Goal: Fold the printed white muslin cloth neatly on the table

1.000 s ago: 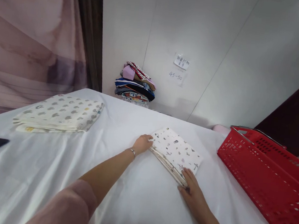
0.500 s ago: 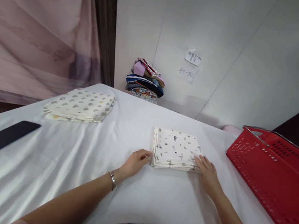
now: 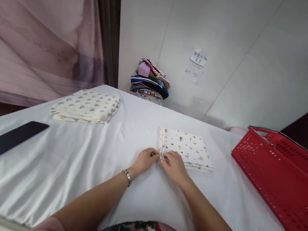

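Lying folded, white cloth (image 3: 187, 146), tiny scattered motifs, layered near edge

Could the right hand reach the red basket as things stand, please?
Probably yes: between the right hand and the red basket lie only the low folded cloth it touches and the white sheet.

a black phone (image 3: 11, 138) lies left, a red basket (image 3: 276, 180) right, paper notes (image 3: 199, 57) behind.
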A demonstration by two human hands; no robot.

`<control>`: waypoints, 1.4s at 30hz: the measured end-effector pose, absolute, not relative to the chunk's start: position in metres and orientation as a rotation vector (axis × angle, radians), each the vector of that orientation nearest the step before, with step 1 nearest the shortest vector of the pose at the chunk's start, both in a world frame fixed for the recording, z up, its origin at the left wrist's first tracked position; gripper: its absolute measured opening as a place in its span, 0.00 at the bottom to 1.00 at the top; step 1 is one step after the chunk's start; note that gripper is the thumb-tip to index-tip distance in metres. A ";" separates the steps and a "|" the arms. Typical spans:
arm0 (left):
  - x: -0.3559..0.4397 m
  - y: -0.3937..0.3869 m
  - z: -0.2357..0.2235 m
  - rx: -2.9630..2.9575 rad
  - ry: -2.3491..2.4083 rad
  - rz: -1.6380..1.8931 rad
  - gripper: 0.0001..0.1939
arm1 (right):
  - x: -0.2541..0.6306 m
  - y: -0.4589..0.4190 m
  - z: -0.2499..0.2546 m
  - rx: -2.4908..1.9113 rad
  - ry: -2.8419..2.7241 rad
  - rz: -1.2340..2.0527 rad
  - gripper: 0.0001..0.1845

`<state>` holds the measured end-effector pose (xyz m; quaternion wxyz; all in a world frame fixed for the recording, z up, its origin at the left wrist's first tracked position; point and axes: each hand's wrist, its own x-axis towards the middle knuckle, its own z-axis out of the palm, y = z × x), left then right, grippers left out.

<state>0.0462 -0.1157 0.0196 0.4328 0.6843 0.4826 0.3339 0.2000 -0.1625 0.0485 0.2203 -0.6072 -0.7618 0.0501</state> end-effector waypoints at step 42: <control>0.057 -0.037 0.042 1.877 1.294 0.866 0.11 | 0.179 -0.175 0.016 -1.652 -2.058 -0.082 0.12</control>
